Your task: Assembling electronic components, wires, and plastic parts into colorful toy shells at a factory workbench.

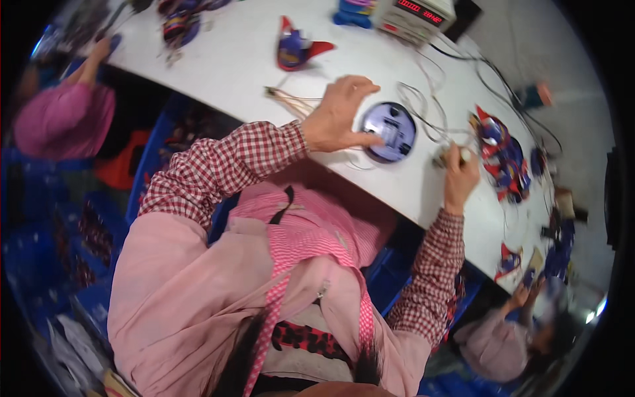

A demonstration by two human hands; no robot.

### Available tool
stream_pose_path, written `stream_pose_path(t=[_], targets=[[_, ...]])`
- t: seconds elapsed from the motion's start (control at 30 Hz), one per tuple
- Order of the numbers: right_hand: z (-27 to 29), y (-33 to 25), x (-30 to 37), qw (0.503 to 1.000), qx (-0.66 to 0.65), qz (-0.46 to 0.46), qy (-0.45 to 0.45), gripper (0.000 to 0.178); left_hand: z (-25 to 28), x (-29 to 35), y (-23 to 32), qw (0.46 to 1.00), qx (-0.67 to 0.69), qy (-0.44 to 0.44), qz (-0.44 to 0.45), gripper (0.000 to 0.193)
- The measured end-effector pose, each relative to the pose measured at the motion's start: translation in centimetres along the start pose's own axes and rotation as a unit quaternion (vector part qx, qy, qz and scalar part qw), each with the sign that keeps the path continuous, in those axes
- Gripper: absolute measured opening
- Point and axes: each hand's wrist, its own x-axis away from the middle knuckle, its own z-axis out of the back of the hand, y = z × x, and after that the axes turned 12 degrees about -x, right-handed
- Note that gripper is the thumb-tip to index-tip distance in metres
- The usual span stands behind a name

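A round purple disc point(399, 147) with dark spots and a dark rim lies on the white table point(344, 63) in front of me. My left hand point(340, 116) is beside its left edge, thumb and fingers spread apart. The thumb tip overlaps the disc's edge; whether it presses on it I cannot tell. To the right of the disc, my right hand point(461, 175) has its fingers closed around a small pale object, too blurred and covered to name. Thin wires point(423, 109) run across the table between the disc and that hand.
Red and purple pieces point(506, 155) are piled at the right, and a similar one point(296, 49) stands at the far side. A power supply with a red display point(417, 16) is at the back. Co-workers sit at left point(66, 119) and lower right point(496, 344).
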Motion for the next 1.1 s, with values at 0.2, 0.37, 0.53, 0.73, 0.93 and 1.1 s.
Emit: stream_pose_path(t=[0.2, 0.37, 0.53, 0.73, 0.93, 1.1], targets=[[-0.7, -2.0, 0.4, 0.969, 0.134, 0.106, 0.177, 0.017, 4.0, 2.1, -11.3, 0.949, 0.059, 0.120, 0.287, 0.101], [-11.5, -14.1, 1.3, 0.945, -0.083, 0.190, -0.254, 0.036, 3.6, 1.7, -15.9, 0.944, 0.123, -0.032, 0.303, 0.092], [-23.5, -15.2, 2.0, 0.912, -0.004, 0.197, -0.358, 0.027, 3.2, -0.9, -15.7, 0.924, 0.224, -0.115, 0.286, 0.083], [-22.7, -15.5, 1.4, 0.924, -0.033, 0.164, -0.344, 0.017, 4.2, -1.5, -13.9, 0.899, 0.285, -0.110, 0.313, 0.066], [-10.1, -13.2, -0.8, 0.901, -0.355, -0.207, -0.141, 0.015, 3.8, -1.1, -7.6, 0.763, 0.570, -0.065, 0.296, 0.051], [-7.4, -7.9, -0.5, 0.979, -0.111, -0.142, -0.097, 0.021, 1.5, -0.8, -1.8, 0.764, 0.581, -0.142, 0.244, 0.054]])
